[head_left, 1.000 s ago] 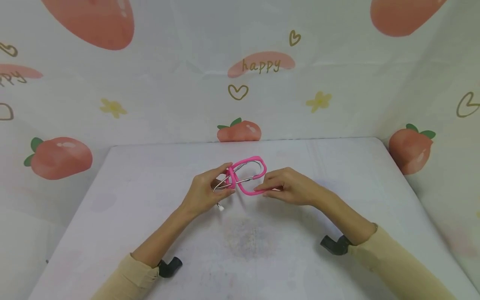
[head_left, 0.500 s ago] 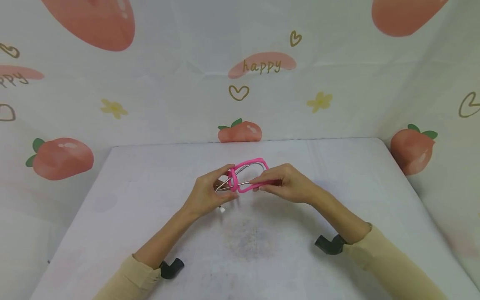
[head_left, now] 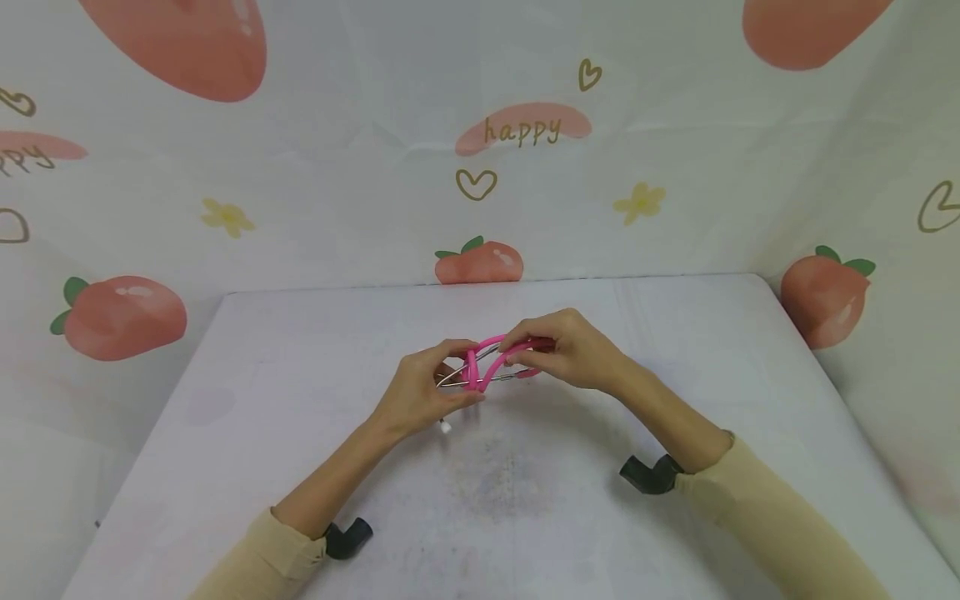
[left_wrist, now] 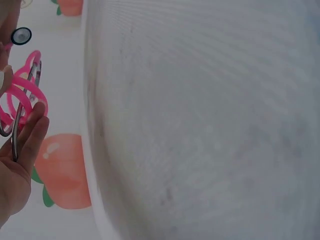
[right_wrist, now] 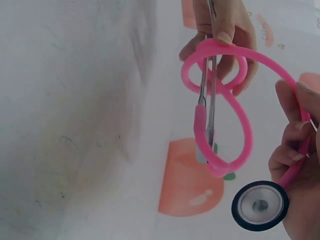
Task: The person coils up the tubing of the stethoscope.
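Observation:
A stethoscope with pink tubing (right_wrist: 248, 130) is held above the table between both hands. My left hand (head_left: 420, 387) pinches the looped tubing and metal ear tubes (right_wrist: 204, 82) between thumb and fingers. The tubing winds round the ear tubes in a coil. A white earpiece (head_left: 446, 427) hangs below that hand. On the other side, my right hand (head_left: 573, 354) grips the tubing's free end. The round, black-rimmed chest piece (right_wrist: 260, 205) sticks out by the right hand in the right wrist view. In the head view the right fingers hide part of the tubing.
A white-covered table (head_left: 495, 517) lies beneath both hands, with a faint stain near its middle. Behind it hangs a white cloth (head_left: 360, 192) printed with peaches, hearts and flowers. Black devices (head_left: 651, 475) sit at both wrists.
My right hand has shifted up and slightly left with the tubing, crossing it over the loop. My left hand has drifted a little right and down and keeps its hold.

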### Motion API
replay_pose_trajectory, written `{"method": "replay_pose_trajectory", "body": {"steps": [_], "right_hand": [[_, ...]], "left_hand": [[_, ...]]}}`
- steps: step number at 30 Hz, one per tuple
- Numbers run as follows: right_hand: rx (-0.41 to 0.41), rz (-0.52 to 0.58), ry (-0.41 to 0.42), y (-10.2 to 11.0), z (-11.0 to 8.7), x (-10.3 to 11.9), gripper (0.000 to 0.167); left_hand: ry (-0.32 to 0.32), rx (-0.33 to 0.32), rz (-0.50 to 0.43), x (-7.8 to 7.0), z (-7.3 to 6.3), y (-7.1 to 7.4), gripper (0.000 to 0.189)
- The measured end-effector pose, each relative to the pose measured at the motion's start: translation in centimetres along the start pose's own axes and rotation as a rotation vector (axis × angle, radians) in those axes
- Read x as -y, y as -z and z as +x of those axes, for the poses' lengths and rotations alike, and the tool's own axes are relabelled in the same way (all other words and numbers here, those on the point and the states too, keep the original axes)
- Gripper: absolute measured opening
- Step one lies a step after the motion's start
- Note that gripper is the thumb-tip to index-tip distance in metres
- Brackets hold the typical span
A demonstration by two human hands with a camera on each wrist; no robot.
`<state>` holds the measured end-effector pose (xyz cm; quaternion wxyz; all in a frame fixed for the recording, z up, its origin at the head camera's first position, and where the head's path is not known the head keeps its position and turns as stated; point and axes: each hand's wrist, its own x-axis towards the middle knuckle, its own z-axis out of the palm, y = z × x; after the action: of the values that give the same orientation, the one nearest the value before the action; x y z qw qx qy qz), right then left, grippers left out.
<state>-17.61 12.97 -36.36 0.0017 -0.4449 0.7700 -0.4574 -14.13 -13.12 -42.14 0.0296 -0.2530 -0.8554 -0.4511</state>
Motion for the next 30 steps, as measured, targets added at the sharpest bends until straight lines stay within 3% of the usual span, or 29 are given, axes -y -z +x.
{"method": "replay_pose_trajectory", "body": {"steps": [4, 10, 21, 30], "right_hand": [[-0.028, -0.035, 0.027, 0.6, 0.4, -0.1, 0.019], [-0.017, -0.002, 0.035, 1.0, 0.8, -0.3, 0.018], [-0.026, 0.034, 0.093, 1.4, 1.2, -0.7, 0.019], [0.022, 0.105, 0.025, 1.5, 2.0, -0.9, 0.023]], "left_hand": [[-0.046, -0.016, -0.025, 0.1, 0.0, 0.0, 0.069], [-0.119, -0.037, -0.044, 0.3, 0.0, 0.0, 0.067], [-0.104, -0.032, 0.023, 0.3, -0.2, 0.2, 0.064], [-0.158, 0.010, -0.150, 0.2, -0.1, 0.0, 0.067]]}}
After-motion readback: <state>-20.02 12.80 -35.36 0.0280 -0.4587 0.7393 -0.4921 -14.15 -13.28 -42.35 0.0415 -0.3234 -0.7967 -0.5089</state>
